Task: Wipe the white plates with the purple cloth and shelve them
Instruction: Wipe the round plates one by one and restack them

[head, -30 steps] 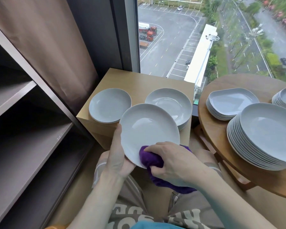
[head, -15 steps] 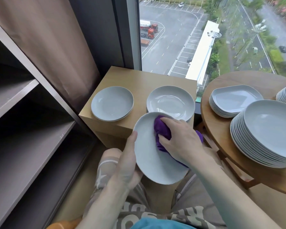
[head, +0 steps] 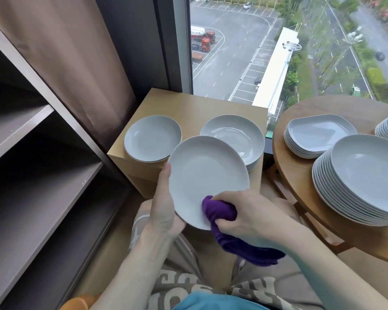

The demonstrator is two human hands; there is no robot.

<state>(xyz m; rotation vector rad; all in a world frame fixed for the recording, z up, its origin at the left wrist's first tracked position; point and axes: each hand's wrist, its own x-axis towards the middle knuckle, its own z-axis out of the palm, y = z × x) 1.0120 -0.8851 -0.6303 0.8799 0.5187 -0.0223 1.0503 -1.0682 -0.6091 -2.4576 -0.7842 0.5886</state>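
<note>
Plate (head: 202, 175) is in the centre of the frame, tilted, above my lap. My left hand (head: 164, 211) holds its left edge, the thumb lying along the rim. My right hand (head: 244, 213) has its grip curled around the purple cloth (head: 220, 211), pressing it on the lower edge of the plate. Behind, two plate stacks (head: 152, 139) sit on the small worktop (head: 202, 104); the shelf (head: 31, 198) is at the left.

Shelf boards (head: 31, 198) at left lie bare and open-fronted. Two plate stacks (head: 152, 139) fill the cabinet top's (head: 202, 104) near edge; its far edge is bare.
</note>
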